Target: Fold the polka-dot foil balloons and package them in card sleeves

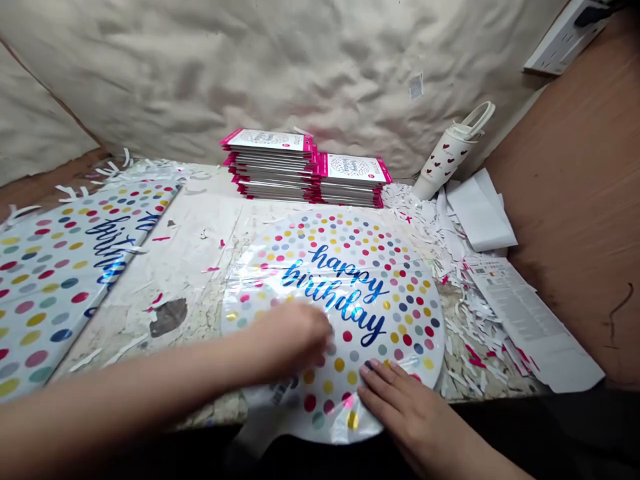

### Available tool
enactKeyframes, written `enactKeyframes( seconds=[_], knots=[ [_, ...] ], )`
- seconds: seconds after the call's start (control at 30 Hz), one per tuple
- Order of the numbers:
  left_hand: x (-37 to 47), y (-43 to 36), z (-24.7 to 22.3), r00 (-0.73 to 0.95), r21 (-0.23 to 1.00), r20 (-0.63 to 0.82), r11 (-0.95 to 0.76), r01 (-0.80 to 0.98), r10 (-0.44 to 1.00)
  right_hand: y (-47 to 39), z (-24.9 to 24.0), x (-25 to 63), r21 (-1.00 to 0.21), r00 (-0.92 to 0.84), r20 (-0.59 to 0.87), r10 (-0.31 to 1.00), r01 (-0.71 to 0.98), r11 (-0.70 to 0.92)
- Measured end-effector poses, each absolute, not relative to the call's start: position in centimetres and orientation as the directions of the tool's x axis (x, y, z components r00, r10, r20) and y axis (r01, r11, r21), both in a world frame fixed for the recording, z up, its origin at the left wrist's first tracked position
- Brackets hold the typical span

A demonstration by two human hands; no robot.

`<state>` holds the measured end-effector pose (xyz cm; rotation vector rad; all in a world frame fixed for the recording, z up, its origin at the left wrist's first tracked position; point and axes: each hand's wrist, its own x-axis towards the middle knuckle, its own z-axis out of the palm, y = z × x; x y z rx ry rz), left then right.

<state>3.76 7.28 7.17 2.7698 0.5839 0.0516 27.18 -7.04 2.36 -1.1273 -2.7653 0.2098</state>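
A flat, round foil balloon (340, 365) with colored dots and blue "happy birthday" lettering lies on the table in front of me, its near edge hanging past the table's front edge. My left hand (295, 337) is over its left-middle part, curled into a fist and blurred by motion; its fingertips are hidden, so what it may hold does not show. My right hand (400, 403) rests palm down on the balloon's lower right edge, fingers stretched out. Further left lies a second dotted birthday foil (55, 287) with a straight right edge that cuts off its lettering.
Two stacks of pink-edged packets, a taller left stack (273, 167) and a lower right stack (353, 180), stand at the back. A white tumbler with hearts (443, 163) leans at the back right. Paper shreds (463, 333) and a sheet of card (535, 320) lie along the brown side wall.
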Motion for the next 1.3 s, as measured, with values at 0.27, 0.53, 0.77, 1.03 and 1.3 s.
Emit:
enactKeyframes(
  seconds=[0.27, 0.53, 0.77, 1.03, 1.3],
  knots=[
    [3.0, -2.6, 3.3, 0.848, 0.465, -0.109, -0.728, 0.505, 0.518, -7.3, 1.2, 26.7, -0.431, -0.554, 0.206, 0.806, 0.688, 0.583],
    [3.7, 3.8, 5.0, 0.665, 0.757, -0.581, 0.011, 0.654, 0.470, -4.7, 5.5, 26.9, -0.739, -0.502, -0.268, 0.822, 0.655, 0.159],
    [5.4, 3.4, 6.3, 0.667, 0.680, -0.454, -0.255, 0.688, 0.590, -2.6, 5.2, 22.7, -0.722, -0.449, -0.183, 0.875, 0.665, 0.190],
    [-5.7, 0.1, 6.3, 0.596, 0.135, -0.135, -0.581, 0.802, 0.791, -3.4, 3.8, 23.9, -0.877, -0.145, 0.011, 0.989, 0.473, 0.079],
    [-7.2, 3.2, 3.1, 0.758, 0.276, -0.070, -0.717, 0.640, 0.649, -6.2, 2.6, 24.0, -0.534, -0.502, 0.199, 0.842, 0.664, 0.523]
  ],
)
